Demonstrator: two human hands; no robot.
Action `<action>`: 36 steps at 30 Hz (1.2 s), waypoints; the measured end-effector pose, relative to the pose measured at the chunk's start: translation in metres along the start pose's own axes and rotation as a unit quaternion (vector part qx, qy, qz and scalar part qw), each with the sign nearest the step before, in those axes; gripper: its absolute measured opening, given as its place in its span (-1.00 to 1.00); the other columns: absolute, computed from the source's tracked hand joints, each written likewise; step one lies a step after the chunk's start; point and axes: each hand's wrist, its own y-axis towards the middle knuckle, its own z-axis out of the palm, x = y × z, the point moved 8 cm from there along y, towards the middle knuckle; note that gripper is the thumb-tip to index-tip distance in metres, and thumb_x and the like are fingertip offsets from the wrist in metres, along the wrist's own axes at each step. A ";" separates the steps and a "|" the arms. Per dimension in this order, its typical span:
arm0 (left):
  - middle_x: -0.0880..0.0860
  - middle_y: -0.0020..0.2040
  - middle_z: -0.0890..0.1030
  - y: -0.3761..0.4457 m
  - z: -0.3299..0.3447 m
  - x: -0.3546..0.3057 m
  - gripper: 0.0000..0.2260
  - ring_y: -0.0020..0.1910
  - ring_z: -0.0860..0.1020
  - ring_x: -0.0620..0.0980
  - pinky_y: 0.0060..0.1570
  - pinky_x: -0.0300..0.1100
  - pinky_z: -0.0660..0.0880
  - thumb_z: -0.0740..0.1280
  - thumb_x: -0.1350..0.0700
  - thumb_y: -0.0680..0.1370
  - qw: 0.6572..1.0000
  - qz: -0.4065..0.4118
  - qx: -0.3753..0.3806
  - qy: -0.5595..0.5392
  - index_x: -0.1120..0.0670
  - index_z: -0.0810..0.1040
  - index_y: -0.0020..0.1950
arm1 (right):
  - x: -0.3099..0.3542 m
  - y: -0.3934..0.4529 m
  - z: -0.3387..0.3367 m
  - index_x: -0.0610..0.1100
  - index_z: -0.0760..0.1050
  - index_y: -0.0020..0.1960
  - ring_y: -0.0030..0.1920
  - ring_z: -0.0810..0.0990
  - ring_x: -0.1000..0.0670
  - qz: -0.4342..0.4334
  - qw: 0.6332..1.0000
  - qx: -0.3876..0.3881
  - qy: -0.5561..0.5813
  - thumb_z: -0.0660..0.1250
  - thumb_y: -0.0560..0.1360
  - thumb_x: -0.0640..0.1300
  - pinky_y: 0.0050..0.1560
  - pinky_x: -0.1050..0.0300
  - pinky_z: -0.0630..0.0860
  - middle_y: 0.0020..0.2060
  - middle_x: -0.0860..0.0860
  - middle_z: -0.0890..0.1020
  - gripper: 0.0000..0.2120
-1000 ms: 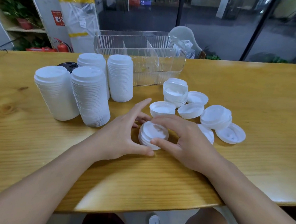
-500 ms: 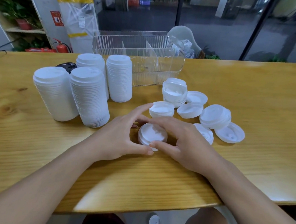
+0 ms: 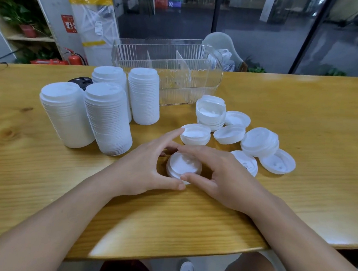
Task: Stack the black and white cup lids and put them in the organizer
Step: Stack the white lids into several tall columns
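Both hands close around a short stack of white cup lids [image 3: 183, 166] lying on the wooden table [image 3: 302, 122] near its front edge. The left hand [image 3: 144, 166] curls its thumb round the near rim and its middle fingers round the far left side, while its index finger points away, straight and clear of the stack. The right hand [image 3: 219, 176] has its thumb on the near rim, just beside the left thumb, and its fingers arch over the far right edge. Together they pinch the stack from both sides, squaring it up.

The step in hand looks like the stacking itself: nesting loose lids into a small pile. To the right and behind lie more loose white lids [image 3: 230, 133], some upturned, and a few small partial piles [image 3: 260, 141]. At the left stand four tall finished stacks [image 3: 107, 117], with a black lid [image 3: 80, 81] peeking out behind them. The clear ribbed organizer [image 3: 167, 71] sits at the far middle of the table, and its compartments look to hold no lids.

Next, the pile probably needs another loose lid, the nearest being the upturned one [image 3: 195, 134] just beyond the left index finger. That calls for one hand to let go and reach, the other to steady the stack so it does not slide.
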 end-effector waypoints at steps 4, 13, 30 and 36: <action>-0.30 0.55 0.47 0.000 0.000 0.001 -0.04 0.55 0.40 -0.31 0.54 -0.11 0.43 0.67 -0.32 0.40 1.000 0.007 -0.012 0.003 -0.38 0.24 0.69 | 0.002 0.001 -0.001 0.06 0.44 0.61 0.48 0.51 0.17 -0.009 1.000 0.005 0.010 0.53 0.63 0.00 0.42 0.01 0.51 0.49 0.24 0.55 -0.41; -0.37 0.39 0.57 -0.001 -0.005 -0.002 -0.18 0.45 0.48 -0.32 0.47 -0.23 0.43 0.71 -0.23 0.40 1.000 0.000 -0.011 -0.001 -0.40 0.36 0.55 | -0.022 0.020 -0.035 -0.05 0.64 0.38 0.10 0.38 0.03 0.030 0.963 -0.163 -0.210 0.46 0.64 -0.03 0.18 0.00 0.40 0.23 0.02 0.55 -0.67; -0.31 0.34 0.61 0.002 -0.015 -0.004 -0.60 0.38 0.56 -0.23 0.21 -0.27 0.54 0.39 -0.23 0.64 0.993 0.008 -0.100 -0.059 -0.19 0.59 0.46 | -0.020 0.021 -0.027 -0.10 0.62 0.04 0.03 0.45 -0.05 0.007 0.973 -0.137 -0.184 0.48 0.58 -0.20 0.09 -0.13 0.47 0.04 0.05 0.59 -0.93; -0.28 0.39 0.58 0.002 -0.018 -0.008 -0.67 0.44 0.53 -0.13 0.24 -0.29 0.51 0.41 -0.07 0.71 0.991 0.022 -0.122 -0.053 -0.20 0.58 0.49 | -0.021 0.015 -0.038 -0.07 0.66 0.05 0.05 0.48 -0.01 0.006 0.974 -0.182 -0.135 0.50 0.59 -0.12 0.15 -0.01 0.39 0.04 0.08 0.61 -0.93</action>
